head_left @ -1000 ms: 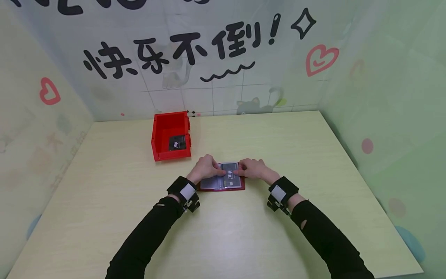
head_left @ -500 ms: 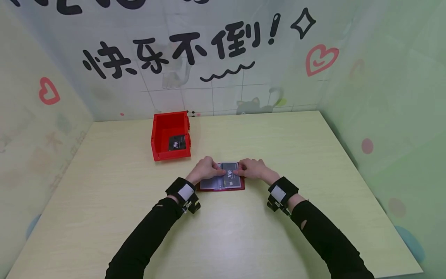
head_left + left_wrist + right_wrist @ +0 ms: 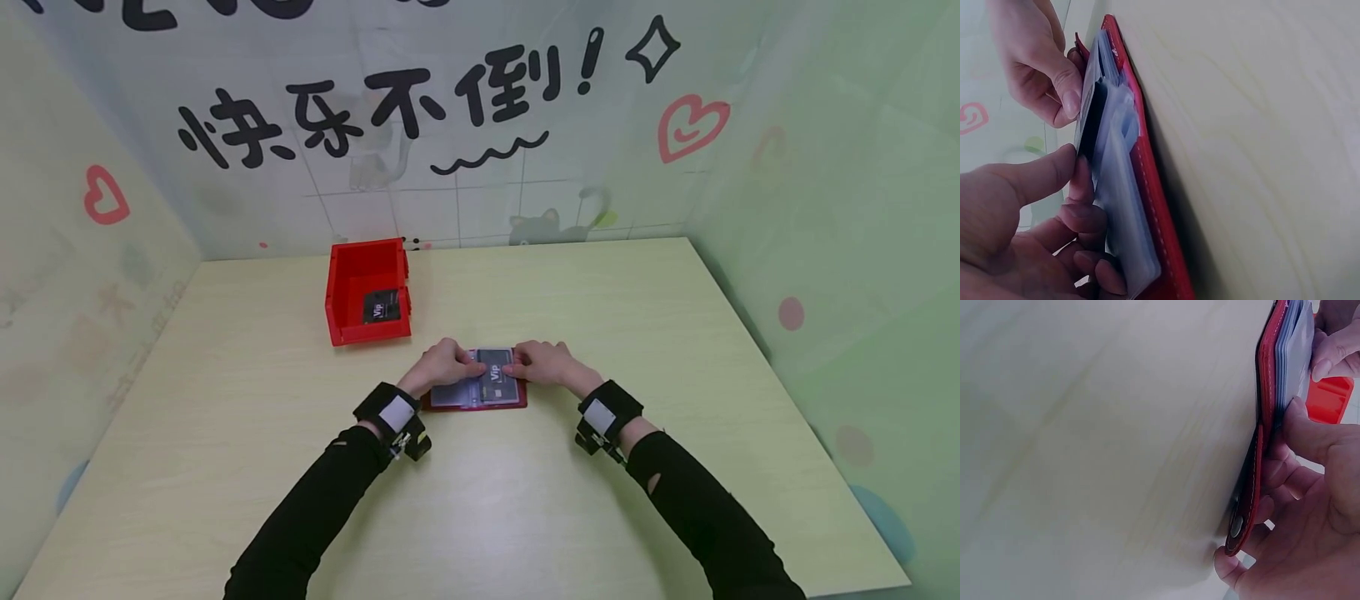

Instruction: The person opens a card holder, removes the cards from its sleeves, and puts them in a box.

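A red card holder lies opened out on the table, its clear plastic sleeves showing. On its right side is a dark card marked "Vip", partly tucked in a sleeve as seen from the left wrist. My left hand pinches the card's left edge between thumb and forefinger; its other fingers touch the loose sleeves. My right hand grips the right edge of the holder, thumb on top of the sleeve stack. A red strap with a metal snap hangs by the right fingers.
Behind and left of the holder stands a red plastic bin, with another dark "Vip" card inside. Printed cloth walls enclose the pale table at the back and both sides.
My left hand and wrist have shifted very slightly down and to the left. The right hand, holder and bin look the same.
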Available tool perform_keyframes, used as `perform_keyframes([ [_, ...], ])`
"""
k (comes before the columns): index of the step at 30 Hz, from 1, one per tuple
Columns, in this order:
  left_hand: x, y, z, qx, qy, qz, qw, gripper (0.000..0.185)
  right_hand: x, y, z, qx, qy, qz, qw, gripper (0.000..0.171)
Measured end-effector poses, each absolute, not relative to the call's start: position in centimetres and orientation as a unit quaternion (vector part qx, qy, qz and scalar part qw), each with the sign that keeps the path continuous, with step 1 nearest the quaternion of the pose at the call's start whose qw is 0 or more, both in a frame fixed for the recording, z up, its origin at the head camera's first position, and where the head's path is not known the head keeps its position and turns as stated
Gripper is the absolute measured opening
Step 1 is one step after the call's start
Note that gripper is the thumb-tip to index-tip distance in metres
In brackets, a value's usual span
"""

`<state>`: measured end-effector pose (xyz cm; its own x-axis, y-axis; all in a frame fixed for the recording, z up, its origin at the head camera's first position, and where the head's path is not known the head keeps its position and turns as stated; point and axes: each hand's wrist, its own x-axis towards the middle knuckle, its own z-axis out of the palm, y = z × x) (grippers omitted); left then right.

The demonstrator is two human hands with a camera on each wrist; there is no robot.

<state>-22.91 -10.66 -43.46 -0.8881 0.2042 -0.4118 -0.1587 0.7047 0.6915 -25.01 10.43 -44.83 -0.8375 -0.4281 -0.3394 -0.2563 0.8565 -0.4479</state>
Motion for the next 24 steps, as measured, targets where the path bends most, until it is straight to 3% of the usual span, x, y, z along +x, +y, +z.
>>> perform_keyframes([
  [24, -22.31, -10.35, -43.14, 0.018, 0.887, 0.398, 0.231, 0.028, -24.70, 10.44, -44.49, -0.185, 0.937, -0.201, 0.217, 0.033],
])
